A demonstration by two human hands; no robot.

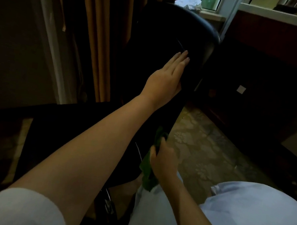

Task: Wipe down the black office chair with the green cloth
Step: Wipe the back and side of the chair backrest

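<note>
The black office chair (pixel 172 32) fills the middle of the view, its back tilted toward me and its rounded top edge near the window. My left hand (pixel 166 77) lies flat on the chair's back, fingers straight and together, thumb tucked around the right edge. Lower down, my right hand (pixel 163 160) is closed on the green cloth (pixel 147 169), which is pressed against the lower right edge of the chair back. Part of the cloth hangs below my hand. The chair's seat and base are mostly hidden in the dark.
Orange-brown curtains (pixel 100 39) hang at the left behind the chair. A dark wooden cabinet (pixel 270 57) stands to the right under a window sill holding crumpled white paper (pixel 189 0). Patterned carpet (pixel 204 145) shows at the right. My pale-clad knee (pixel 254 215) is at the bottom right.
</note>
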